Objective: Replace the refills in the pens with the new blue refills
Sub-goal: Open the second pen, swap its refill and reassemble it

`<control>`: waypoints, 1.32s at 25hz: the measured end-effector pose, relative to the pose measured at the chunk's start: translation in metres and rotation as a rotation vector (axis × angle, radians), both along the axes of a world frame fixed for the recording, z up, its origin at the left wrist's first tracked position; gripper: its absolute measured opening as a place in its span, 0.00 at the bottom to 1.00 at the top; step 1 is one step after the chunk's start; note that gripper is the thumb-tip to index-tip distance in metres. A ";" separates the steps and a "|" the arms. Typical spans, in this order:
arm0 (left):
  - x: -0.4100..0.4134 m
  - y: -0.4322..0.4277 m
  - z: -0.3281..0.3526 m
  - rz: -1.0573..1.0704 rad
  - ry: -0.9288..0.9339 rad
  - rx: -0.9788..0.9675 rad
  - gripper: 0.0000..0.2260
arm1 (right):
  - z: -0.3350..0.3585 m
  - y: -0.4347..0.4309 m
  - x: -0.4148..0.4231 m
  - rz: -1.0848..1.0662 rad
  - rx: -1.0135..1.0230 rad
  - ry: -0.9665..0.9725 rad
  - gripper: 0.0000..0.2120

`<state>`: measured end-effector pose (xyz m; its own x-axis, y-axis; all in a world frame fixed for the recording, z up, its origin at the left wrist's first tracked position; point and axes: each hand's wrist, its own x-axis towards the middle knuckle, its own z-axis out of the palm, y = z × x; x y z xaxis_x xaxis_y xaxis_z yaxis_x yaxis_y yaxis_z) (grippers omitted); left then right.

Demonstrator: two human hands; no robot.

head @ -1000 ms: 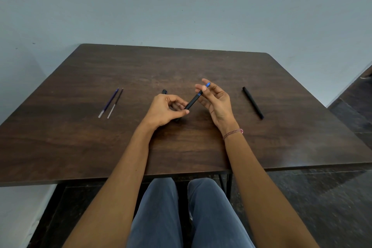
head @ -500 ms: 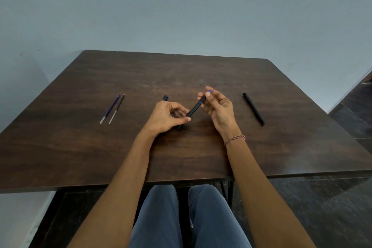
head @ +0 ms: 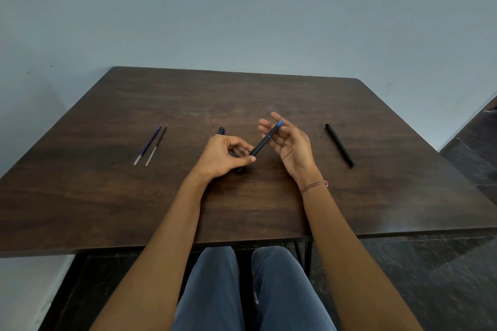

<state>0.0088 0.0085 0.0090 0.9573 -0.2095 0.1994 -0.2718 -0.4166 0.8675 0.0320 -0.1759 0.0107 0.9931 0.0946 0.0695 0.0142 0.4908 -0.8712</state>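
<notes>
black pen (head: 265,142) with blue tip held above the table (head: 376,209), our left hand (head: 223,157) pinching its lower end, right hand (head: 289,142) open beside it; likely mid-reassembly, next we set it down and reach the two refills (head: 150,145).

Before you: table (head: 269,94), dark wood-grain top, faint sheen at lower right of frame. Pen (head: 265,141) at centre, matt black plastic, glossy blue tip. Wrist bracelet (head: 314,186), braided thread.
</notes>
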 end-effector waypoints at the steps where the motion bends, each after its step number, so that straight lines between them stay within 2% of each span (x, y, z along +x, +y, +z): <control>1: 0.000 0.000 0.000 0.000 0.002 -0.002 0.10 | 0.000 0.000 0.000 0.002 -0.003 -0.013 0.13; 16: 0.000 0.000 0.000 0.003 0.000 -0.031 0.09 | -0.002 0.000 -0.001 -0.011 0.002 -0.053 0.10; 22: -0.001 0.000 0.000 0.002 -0.006 -0.032 0.10 | -0.002 -0.001 -0.002 0.050 0.018 -0.075 0.11; 30: 0.000 -0.001 -0.002 -0.005 -0.009 -0.032 0.09 | -0.003 0.002 0.000 -0.090 -0.084 -0.027 0.02; 33: -0.001 0.000 -0.001 0.004 -0.001 -0.028 0.10 | -0.003 0.001 0.002 -0.034 0.012 -0.006 0.09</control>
